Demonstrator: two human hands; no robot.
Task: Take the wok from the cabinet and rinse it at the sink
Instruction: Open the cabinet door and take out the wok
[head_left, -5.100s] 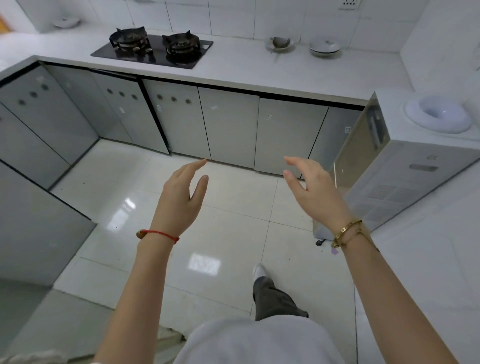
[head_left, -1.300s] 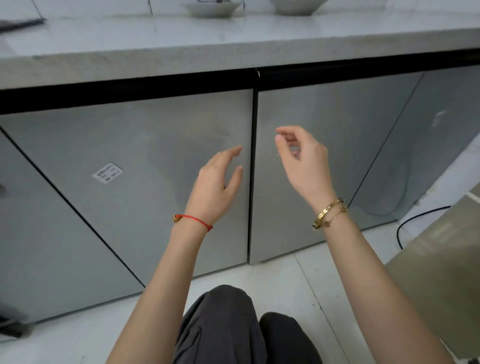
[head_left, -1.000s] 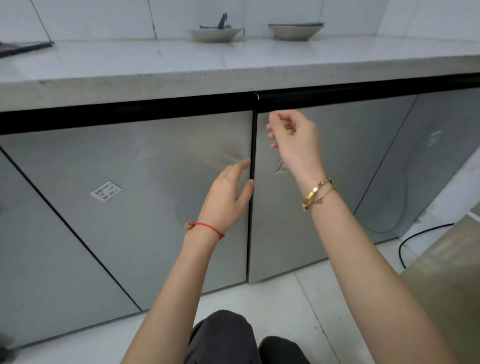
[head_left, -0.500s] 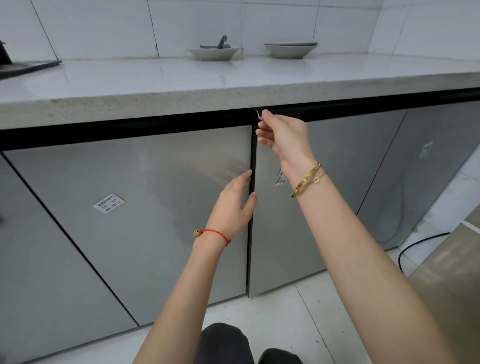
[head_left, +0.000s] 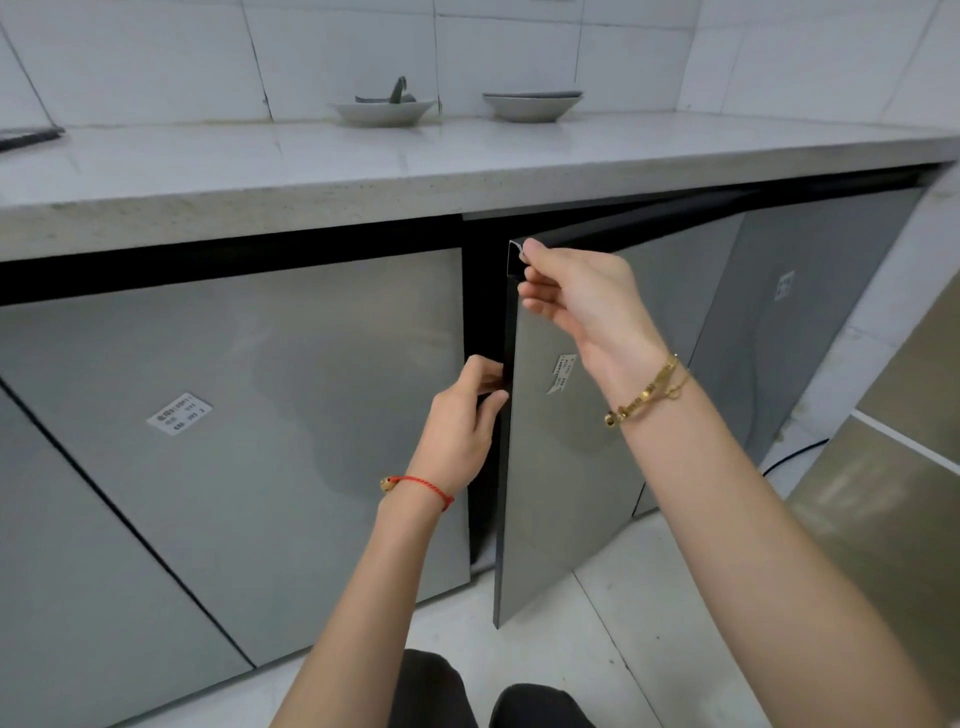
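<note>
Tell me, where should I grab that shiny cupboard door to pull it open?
Grab the cabinet door by its free left edge, reaching in from the gap side. That edge is already swung out, so fingers can hook behind it. The right hand pinches the folded lip at the top corner, and the left hand curls round the edge lower down. I see no knob on the flat front.

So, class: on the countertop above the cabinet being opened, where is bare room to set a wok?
The countertop is bare from the two bowls forward to its front edge, and rightward to the corner. By the wall it is crowded.
</note>
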